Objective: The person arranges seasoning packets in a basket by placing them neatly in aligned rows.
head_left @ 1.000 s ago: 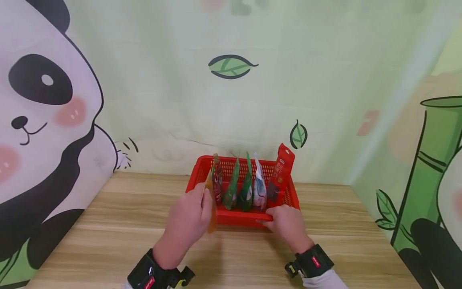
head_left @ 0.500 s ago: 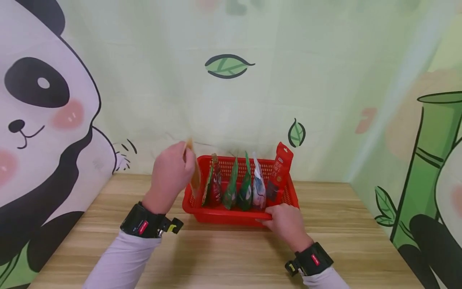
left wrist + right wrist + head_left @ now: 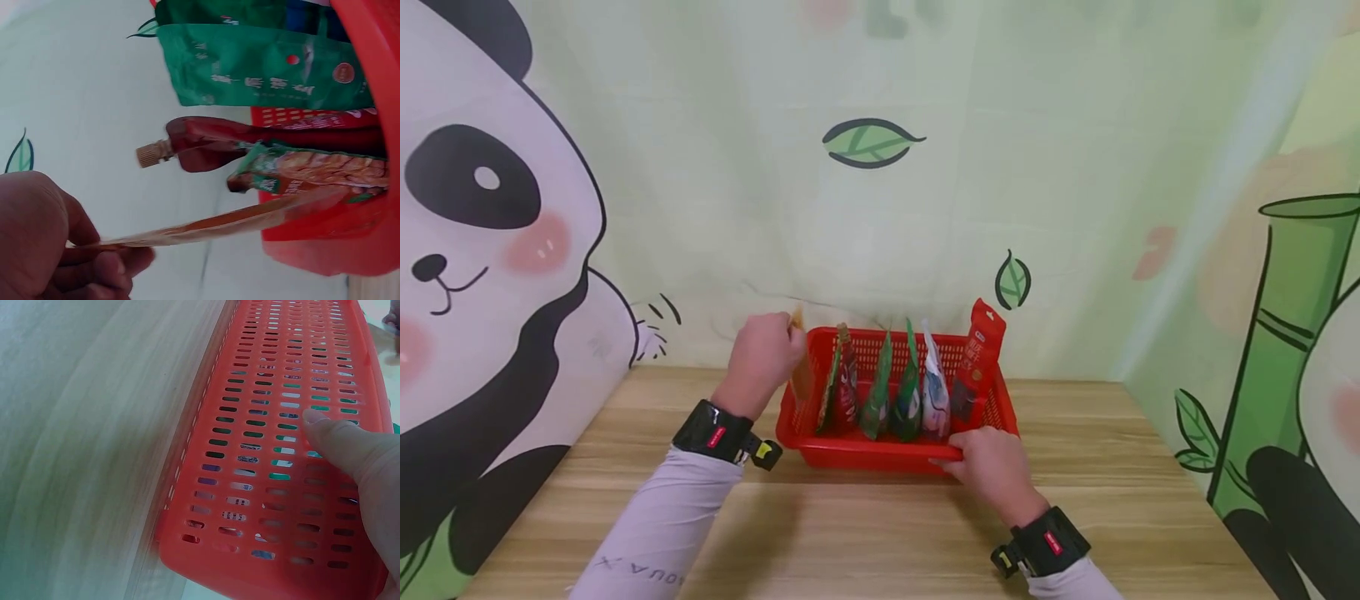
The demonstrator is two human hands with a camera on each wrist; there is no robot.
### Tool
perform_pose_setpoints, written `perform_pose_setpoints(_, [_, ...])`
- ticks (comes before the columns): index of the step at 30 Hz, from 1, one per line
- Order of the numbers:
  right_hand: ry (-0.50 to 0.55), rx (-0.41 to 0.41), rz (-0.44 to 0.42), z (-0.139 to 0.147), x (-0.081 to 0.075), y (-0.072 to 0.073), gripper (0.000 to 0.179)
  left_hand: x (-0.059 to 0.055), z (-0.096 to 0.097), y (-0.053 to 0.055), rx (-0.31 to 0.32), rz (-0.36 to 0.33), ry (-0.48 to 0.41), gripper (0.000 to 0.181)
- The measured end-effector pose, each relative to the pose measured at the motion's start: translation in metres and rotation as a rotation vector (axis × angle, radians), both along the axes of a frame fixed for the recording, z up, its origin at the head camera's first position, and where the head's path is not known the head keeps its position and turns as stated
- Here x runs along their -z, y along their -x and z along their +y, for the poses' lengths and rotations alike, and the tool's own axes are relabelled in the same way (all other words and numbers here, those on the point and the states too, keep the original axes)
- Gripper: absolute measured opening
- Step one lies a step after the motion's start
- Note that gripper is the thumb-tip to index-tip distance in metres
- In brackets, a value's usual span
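My left hand [image 3: 763,358] pinches a thin tan packet [image 3: 231,225] by its top edge. The packet hangs on edge, its lower part inside the left end of a red plastic basket [image 3: 865,457]. Beside it in the basket stand a green packet with a food picture [image 3: 312,169] and a dark red spout pouch [image 3: 206,147] with a gold cap. My right hand [image 3: 992,462] grips the basket's front rim near the right corner; in the right wrist view its thumb [image 3: 337,437] lies against the slotted outer wall.
Further right in the basket are two green pouches [image 3: 878,400], a white pouch [image 3: 936,396] and a taller red packet [image 3: 979,358] leaning at the right end. The basket sits on a wooden table [image 3: 865,533], close to a printed cloth backdrop [image 3: 737,208].
My left hand has carried the tan packet from the basket's front left to its left end, dipping slightly in the last half second. The right hand keeps its grip on the rim.
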State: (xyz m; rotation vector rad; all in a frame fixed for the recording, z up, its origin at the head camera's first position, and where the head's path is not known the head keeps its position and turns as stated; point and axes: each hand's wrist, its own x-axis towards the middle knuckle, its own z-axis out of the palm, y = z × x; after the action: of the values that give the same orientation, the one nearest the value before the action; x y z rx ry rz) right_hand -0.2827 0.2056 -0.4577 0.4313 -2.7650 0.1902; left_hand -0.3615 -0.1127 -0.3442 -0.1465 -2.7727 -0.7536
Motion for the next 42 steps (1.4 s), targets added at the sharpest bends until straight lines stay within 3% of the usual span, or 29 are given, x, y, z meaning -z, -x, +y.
perform_pose_setpoints(10, [-0.01, 0.001, 0.026, 0.0, 0.001, -0.001, 0.023, 0.019, 0.01, 0.011, -0.005, -0.148, -0.009, 0.019])
perform_pose_setpoints(23, [0.005, 0.005, 0.012, -0.002, -0.001, -0.001, 0.021, 0.038, 0.014, 0.01, 0.012, -0.211, 0.025, 0.01])
perform_pose_setpoints(33, [-0.002, 0.006, 0.033, 0.0, 0.004, 0.0, 0.021, 0.045, 0.02, 0.008, 0.028, -0.218, 0.038, 0.011])
perform_pose_setpoints(42, [0.008, 0.008, 0.001, 0.0, 0.002, -0.001, 0.023, 0.05, 0.022, 0.009, 0.056, -0.142, 0.122, 0.011])
